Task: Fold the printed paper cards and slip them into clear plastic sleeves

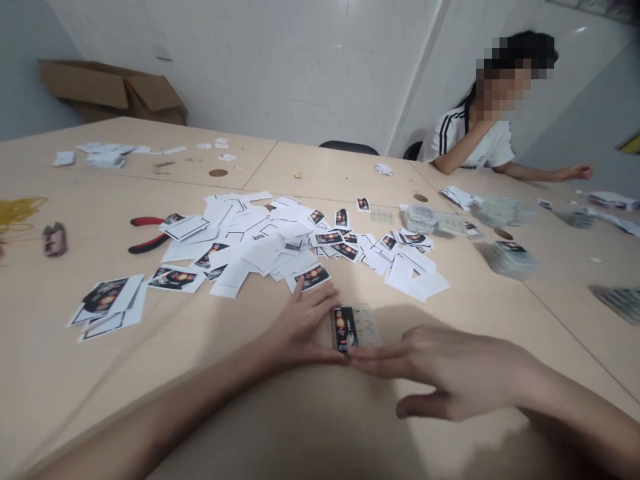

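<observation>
A small clear plastic box (369, 327) lies flat on the table, with curved, hook-like shapes showing inside. Along its left part runs a black printed label (345, 328) with orange and white marks. My left hand (305, 323) spans the box's left end, fingers at the far edge and thumb at the near edge, closed on it. My right hand (440, 370) touches the near end of the label with its stretched fingertips; its thumb is held apart below. Just beyond my left hand lies a printed paper card (314, 277), at the edge of a loose heap of white cards (265, 233).
Red-handled pliers (149, 235) lie left of the heap, near a pink object (54, 240) and yellow bands (20, 213). Stacked clear boxes (513, 259) stand to the right. Across the table sits a person (475, 143). A cardboard box (110, 90) stands behind the far left edge.
</observation>
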Tool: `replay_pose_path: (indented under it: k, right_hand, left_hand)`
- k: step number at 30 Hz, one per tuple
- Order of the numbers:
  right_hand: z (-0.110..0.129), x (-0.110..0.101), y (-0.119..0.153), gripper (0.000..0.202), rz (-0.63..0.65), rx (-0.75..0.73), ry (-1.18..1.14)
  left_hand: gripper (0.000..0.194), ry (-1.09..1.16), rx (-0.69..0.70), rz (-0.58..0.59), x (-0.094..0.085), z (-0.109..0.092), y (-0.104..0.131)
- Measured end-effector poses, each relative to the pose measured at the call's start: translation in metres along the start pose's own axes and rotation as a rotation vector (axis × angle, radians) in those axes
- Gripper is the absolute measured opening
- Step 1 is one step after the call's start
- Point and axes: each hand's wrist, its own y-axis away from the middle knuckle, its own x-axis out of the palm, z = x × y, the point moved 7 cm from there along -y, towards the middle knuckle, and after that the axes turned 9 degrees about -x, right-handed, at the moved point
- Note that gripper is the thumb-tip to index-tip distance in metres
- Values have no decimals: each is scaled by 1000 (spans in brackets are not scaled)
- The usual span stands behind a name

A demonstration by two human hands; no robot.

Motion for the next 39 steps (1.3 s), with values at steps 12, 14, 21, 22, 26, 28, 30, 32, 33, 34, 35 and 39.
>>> replay_pose_path:
  k: [12, 14, 21, 22, 26, 28, 30, 32, 33, 34, 35, 39]
  right_hand:
    - [-33, 11, -10, 85, -112, 138, 36]
    - [-27, 12, -6, 87, -104, 159, 36]
    - [-8, 26, 7, 90, -20, 202, -20]
    - [-5, 26, 7, 87, -13, 185, -20]
    - [-3, 16, 4, 67, -25, 136, 17]
    - [-5, 8, 2, 57, -41, 146, 42]
    - [-11, 0, 3, 51, -56, 194, 69]
    - [-17, -5, 5, 47, -63, 255, 101]
    - [-21, -6, 6, 46, -63, 279, 116]
    - [-24, -6, 7, 46, -66, 302, 131]
    - [-28, -5, 7, 47, -70, 323, 146]
    - [-39, 2, 2, 64, -94, 325, 174]
  left_hand:
    - [74, -16, -22, -3, -1, 0, -1]
    - [73, -17, -7, -15, -1, -1, 0]
    - [75, -33, 7, -36, -2, -1, 1]
    - [75, -35, 8, -41, -2, 0, 1]
    - [77, -41, 11, -70, -5, -1, 0]
    - [76, -49, 32, -81, -7, -4, 0]
    - [70, -59, 74, -83, -9, -9, 0]
    - [63, -67, 119, -77, -10, -14, 1]
    - [59, -70, 140, -65, -9, -16, 2]
    - [56, -72, 168, -42, -8, -20, 3]
    - [55, -73, 201, -9, -6, -23, 5]
    - [56, -57, 341, 125, 2, -39, 13]
